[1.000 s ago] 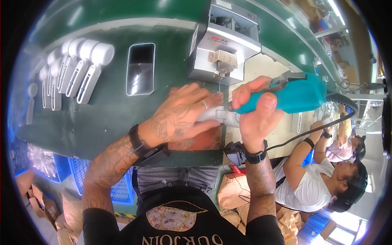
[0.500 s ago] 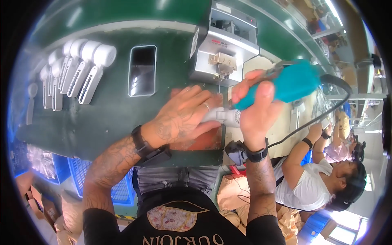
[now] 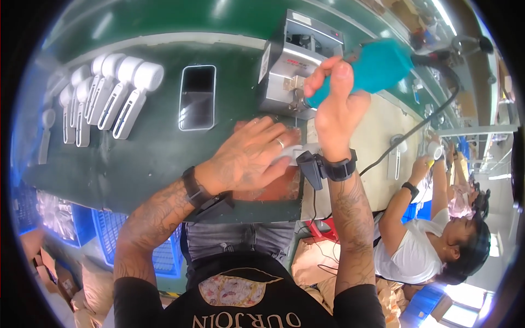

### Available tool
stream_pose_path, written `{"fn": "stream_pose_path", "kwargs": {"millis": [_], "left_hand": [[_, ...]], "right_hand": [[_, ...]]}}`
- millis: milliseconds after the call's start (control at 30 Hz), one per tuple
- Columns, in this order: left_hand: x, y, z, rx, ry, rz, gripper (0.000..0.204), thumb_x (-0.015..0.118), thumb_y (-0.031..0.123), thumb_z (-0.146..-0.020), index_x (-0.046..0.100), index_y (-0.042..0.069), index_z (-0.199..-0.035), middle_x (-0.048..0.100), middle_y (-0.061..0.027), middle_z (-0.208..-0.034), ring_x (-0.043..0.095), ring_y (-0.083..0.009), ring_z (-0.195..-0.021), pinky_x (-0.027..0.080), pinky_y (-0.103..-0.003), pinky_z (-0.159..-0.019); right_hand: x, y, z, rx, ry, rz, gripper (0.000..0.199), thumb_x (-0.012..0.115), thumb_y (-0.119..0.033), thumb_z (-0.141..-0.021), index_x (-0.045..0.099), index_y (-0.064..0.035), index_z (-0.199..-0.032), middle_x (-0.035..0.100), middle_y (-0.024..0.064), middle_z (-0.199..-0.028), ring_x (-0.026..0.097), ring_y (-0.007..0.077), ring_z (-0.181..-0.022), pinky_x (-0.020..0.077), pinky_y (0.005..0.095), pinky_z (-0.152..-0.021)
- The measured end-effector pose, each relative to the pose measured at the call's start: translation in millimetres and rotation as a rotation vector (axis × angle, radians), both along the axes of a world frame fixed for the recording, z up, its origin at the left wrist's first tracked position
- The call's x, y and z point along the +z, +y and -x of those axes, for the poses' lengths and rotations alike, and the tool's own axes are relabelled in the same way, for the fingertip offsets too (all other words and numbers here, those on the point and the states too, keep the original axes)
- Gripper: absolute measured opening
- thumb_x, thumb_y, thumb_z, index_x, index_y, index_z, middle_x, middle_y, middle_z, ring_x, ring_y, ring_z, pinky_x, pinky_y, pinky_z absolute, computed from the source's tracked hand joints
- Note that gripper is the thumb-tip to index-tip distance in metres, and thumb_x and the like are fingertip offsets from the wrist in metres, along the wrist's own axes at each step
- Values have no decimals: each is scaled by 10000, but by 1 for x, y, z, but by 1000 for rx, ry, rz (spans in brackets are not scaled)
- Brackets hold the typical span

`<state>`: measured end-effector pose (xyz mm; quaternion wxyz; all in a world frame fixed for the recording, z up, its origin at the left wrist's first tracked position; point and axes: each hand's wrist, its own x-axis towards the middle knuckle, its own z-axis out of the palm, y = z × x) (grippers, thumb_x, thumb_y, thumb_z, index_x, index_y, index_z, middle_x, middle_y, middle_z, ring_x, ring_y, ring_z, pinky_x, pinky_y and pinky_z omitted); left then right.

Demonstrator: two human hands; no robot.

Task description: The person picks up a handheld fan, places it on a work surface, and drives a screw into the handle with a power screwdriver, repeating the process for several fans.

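My right hand (image 3: 340, 106) is wrapped round a teal corded electric screwdriver (image 3: 385, 68), held level in the air. Its front end is beside the metal front of a grey screw feeder (image 3: 281, 71), but my hand hides the tip. My left hand (image 3: 251, 153) is closed over a white handheld fan (image 3: 293, 155) lying on a reddish-brown mat (image 3: 268, 188). My left fingers and right wrist hide most of that fan. Left of my hands, several white handheld fans (image 3: 129, 113) lie in a row on the dark green table (image 3: 147, 169).
A phone (image 3: 198, 98) lies between the fans and the screw feeder. The screwdriver's black cord (image 3: 407, 134) loops down past my right wrist. Another fan (image 3: 397, 156) rests on the pale board at right, near a person in a white shirt (image 3: 407, 246). Blue crates (image 3: 109, 229) stand below left.
My right hand has lifted the screwdriver away from the fan, up and forward to the screw feeder. My left hand has stayed on the fan. The person at right now raises a white fan.
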<state>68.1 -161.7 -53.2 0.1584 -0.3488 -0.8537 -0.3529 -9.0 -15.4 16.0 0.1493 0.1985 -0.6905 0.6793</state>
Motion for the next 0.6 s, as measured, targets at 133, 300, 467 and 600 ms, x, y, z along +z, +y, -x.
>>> {"fn": "stream_pose_path", "kwargs": {"millis": [133,300,467,600], "left_hand": [[3,1,0,11,-28,30,478,686,235,-845,580,14,-1255,565,-112,-1031,529,-295,-961,464,-416,-807],[7,1,0,-8,-63,33,459,692,226,-864,588,21,-1261,570,-106,-1072,528,-291,-975,454,-403,-832],[6,2,-2,-12,-110,13,454,690,220,-867,591,33,-1268,575,-92,-1083,528,-283,-979,449,-407,-840],[8,3,-5,18,-103,40,450,690,222,-868,593,34,-1265,576,-90,-1082,529,-282,-979,449,-408,-838]], "right_hand": [[13,18,-35,-27,-77,46,495,463,-458,-1043,575,25,-1057,534,72,-707,543,193,-632,460,327,-593],[10,40,-78,25,-119,74,694,587,-641,-912,534,19,-1116,527,71,-694,521,186,-606,423,331,-574],[-2,45,-82,16,-118,53,713,569,-637,-928,519,52,-1106,524,85,-689,520,197,-590,428,333,-568],[-9,44,-83,1,-123,69,679,580,-620,-930,517,40,-1074,521,86,-683,520,200,-585,435,340,-556]]}}
